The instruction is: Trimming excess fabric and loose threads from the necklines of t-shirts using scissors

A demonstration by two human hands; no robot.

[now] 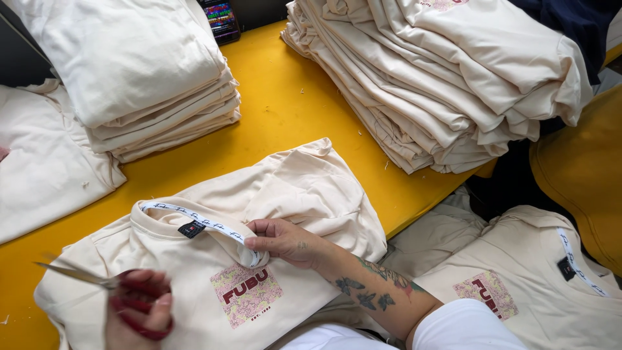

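Note:
A cream T-shirt [291, 188] lies front up on the yellow table [278, 110], with a square pink and red print on the chest and a small black label inside the neck. My right hand [282, 241] pinches the white-taped collar [194, 219] at its right end and holds it up. The tattooed forearm reaches in from the lower right. My left hand [139, 311] is at the bottom edge, closed around the red handles of scissors [78, 275]. Their blades point left over the shirt's shoulder.
A stack of folded cream shirts [149, 78] stands at the back left, and a larger leaning stack [440, 84] at the back right. Another printed shirt [538, 285] lies lower right, off the table edge. A yellow cushion [583, 168] is at the right.

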